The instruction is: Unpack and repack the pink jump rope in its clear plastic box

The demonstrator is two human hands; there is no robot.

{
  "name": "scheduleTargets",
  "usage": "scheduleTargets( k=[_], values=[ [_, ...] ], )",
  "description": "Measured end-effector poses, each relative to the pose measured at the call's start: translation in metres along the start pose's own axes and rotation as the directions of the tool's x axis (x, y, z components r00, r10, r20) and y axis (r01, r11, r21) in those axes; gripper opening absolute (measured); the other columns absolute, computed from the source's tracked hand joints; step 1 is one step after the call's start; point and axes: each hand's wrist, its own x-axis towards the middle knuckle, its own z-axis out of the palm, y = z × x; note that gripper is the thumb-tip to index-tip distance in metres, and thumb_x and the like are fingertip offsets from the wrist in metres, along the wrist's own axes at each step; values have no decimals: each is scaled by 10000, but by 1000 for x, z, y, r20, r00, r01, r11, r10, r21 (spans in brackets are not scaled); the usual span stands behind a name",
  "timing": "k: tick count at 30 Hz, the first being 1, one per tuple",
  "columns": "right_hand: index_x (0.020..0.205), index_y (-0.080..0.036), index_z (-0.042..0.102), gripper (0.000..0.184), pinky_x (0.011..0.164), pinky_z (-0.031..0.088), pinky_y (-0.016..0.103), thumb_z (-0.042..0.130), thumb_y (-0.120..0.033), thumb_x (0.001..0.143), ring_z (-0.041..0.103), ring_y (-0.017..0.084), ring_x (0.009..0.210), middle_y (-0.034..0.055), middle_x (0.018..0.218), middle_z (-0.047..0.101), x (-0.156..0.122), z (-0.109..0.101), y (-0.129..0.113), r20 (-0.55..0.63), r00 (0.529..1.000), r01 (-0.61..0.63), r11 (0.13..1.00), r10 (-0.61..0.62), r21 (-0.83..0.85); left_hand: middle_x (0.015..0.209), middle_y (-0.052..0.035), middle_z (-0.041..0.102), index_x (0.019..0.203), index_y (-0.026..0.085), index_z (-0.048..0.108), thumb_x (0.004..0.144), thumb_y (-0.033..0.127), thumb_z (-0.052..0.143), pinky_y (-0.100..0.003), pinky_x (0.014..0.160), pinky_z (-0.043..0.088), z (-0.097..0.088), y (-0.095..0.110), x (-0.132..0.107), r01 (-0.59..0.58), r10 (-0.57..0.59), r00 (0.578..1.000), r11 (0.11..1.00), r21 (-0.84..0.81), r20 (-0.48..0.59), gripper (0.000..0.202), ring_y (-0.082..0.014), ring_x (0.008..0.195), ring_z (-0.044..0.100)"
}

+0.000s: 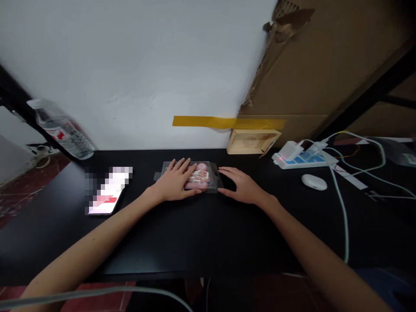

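Note:
A clear plastic package [203,177] with pink and white contents lies flat near the back middle of the black table [195,234]. My left hand [175,182] rests palm down on its left half, fingers stretched out and slightly spread. My right hand [242,185] lies flat on the table at the package's right edge, fingers extended and touching or nearly touching its side. Neither hand grips anything.
A phone [108,190] lies left of my left hand. A plastic water bottle [61,130] leans at the back left. At the back right are a small wooden box [251,141], a power strip [303,158] with cables, and a white earbud case [313,182]. Cardboard leans against the wall.

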Motion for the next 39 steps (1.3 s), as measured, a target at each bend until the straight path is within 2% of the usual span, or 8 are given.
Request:
scheduleTargets(
  k=[4, 7, 13, 23, 27, 31, 35, 39],
  values=[
    [1382, -184, 577, 517, 1122, 423, 520, 450, -498, 990, 529, 305, 1331, 148, 1414, 587, 1, 0, -1, -4, 999, 43, 998, -43, 53, 1624, -174, 269, 1563, 185, 296, 903, 771, 408, -567, 1194, 160, 2, 0, 0, 0, 0, 1000, 1000, -7, -26, 890, -380, 1499, 223],
    [1417, -219, 547, 480, 1134, 410, 511, 382, -443, 1026, 516, 278, 1346, 127, 1434, 572, 3, 7, 0, -28, 999, 27, 993, -24, 114, 1623, -176, 270, 1562, 185, 298, 905, 775, 395, -555, 1196, 156, 2, 0, 0, -2, 2, 1000, 1000, 10, -21, 888, -373, 1500, 223],
    [1438, -247, 534, 483, 1139, 385, 548, 503, -394, 979, 448, 307, 1402, 136, 1513, 485, 11, 25, 1, -54, 998, 24, 989, -16, 144, 1609, -209, 282, 1556, 152, 310, 905, 783, 377, -572, 1186, 170, 2, 1, 0, -4, 4, 999, 1000, 25, -33, 909, -396, 1482, 259],
    [1143, -250, 748, 287, 1073, 457, 548, 673, -350, 884, 588, 321, 1250, 120, 1370, 612, 35, 45, -10, -172, 981, -63, 985, 91, 160, 1593, -216, 317, 1549, 147, 333, 908, 773, 385, -577, 1179, 185, 5, 0, 0, -14, 16, 998, 999, 35, -62, 897, -407, 1469, 284],
    [1077, -256, 779, 233, 1058, 476, 519, 693, -310, 867, 611, 303, 1216, 108, 1324, 636, 36, 45, -7, -240, 969, -2, 968, 64, 252, 1601, -184, 319, 1555, 181, 320, 899, 781, 395, -581, 1182, 171, 7, -1, 0, -28, 28, 996, 1000, 5, -79, 892, -402, 1472, 279],
    [1011, -246, 795, 187, 1045, 482, 510, 690, -291, 863, 624, 295, 1189, 112, 1284, 653, 34, 42, -5, -267, 963, 30, 963, 44, 268, 1610, -193, 292, 1552, 166, 333, 886, 792, 413, -564, 1191, 158, 5, -2, 0, -18, 19, 999, 1000, 11, -41, 918, -396, 1483, 256],
    [957, -244, 798, 160, 1063, 465, 505, 672, -258, 860, 606, 290, 1213, 104, 1275, 656, 32, 36, -3, -260, 965, 37, 967, 30, 250, 1619, -178, 279, 1560, 179, 314, 870, 807, 425, -547, 1199, 155, 4, -4, 1, -11, 10, 1000, 1000, -13, -24, 941, -373, 1491, 250],
    [951, -260, 797, 177, 1055, 467, 521, 637, -267, 874, 610, 292, 1202, 90, 1262, 664, 25, 22, 6, -209, 975, -23, 977, 69, 214, 1623, -154, 282, 1557, 205, 310, 860, 817, 427, -545, 1202, 158, 5, -6, 1, -15, 14, 1000, 999, -30, -27, 934, -356, 1492, 255]
  ],
)
